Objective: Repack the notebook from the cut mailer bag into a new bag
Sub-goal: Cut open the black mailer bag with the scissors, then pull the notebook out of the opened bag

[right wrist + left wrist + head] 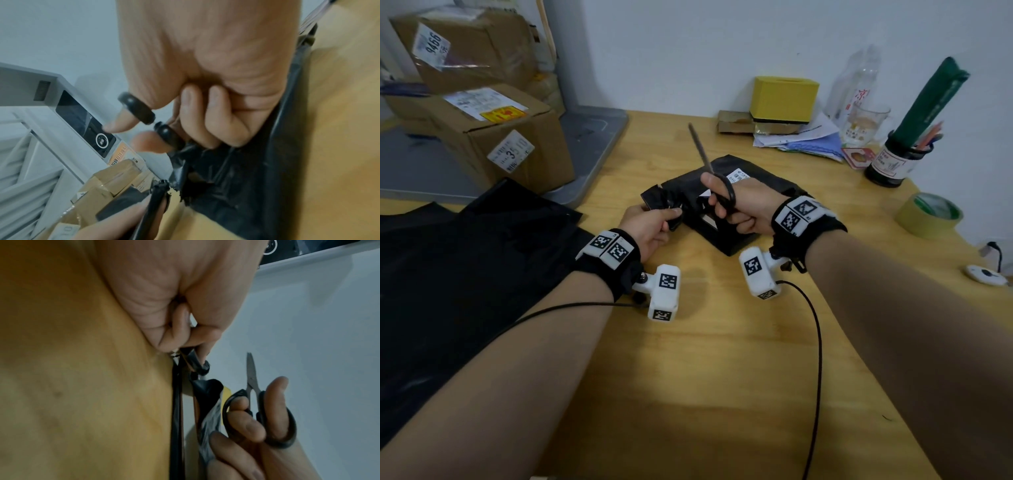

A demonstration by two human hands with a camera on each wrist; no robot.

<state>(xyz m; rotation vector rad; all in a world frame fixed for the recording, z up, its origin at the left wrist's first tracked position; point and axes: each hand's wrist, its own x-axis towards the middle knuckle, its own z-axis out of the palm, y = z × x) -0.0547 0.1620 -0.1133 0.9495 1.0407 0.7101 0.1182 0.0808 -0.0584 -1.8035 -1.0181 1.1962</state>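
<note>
In the middle of the frame the black cut mailer bag (750,192) lies on the wooden table (705,359). The left hand (650,226) has a narrow grip and pinches a torn strip of the bag. The right hand (739,209) holds the scissors (717,181) through their black handles, blades closed and pointing up, while its lower fingers (232,456) touch the bag's cut edge.

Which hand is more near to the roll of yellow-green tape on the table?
Right. The right hand, holding the scissors over the black mailer bag, is on the side of the tape roll. The left hand pinches the bag's torn end, farther away.
</note>
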